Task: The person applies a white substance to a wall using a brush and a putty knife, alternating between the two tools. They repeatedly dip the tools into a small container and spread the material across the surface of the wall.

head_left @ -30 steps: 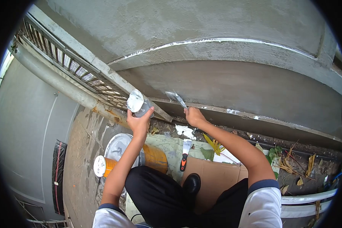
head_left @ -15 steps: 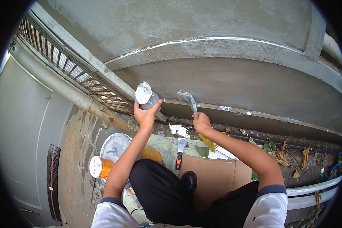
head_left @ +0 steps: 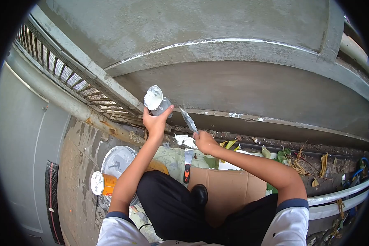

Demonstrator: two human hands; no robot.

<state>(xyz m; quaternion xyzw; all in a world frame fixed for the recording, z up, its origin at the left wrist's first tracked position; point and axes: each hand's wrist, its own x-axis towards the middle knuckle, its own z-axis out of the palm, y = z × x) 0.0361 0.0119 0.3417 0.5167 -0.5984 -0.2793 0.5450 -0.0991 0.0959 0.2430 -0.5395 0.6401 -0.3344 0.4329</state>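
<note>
My left hand [head_left: 155,121] holds up a small grey cup [head_left: 156,103] filled with white putty, close to the grey plastered wall [head_left: 250,90]. My right hand [head_left: 205,142] grips a putty knife [head_left: 189,119] by its handle; the blade points up and left toward the cup and stands just off the wall's lower ledge [head_left: 274,123]. White putty smears mark the ledge and the curved moulding [head_left: 217,43] above it.
A second scraper with an orange-black handle [head_left: 187,165] lies on a cloth beside flattened cardboard [head_left: 229,188]. A large orange bucket with a white lid [head_left: 118,162] and a small orange can [head_left: 101,183] stand at the left. A metal grille [head_left: 69,74] and pipe run along the left; dry leaves litter the right.
My right hand has pulled the putty knife down and left, off the ledge and toward the cup. The left hand has kept the cup raised at nearly the same spot.
</note>
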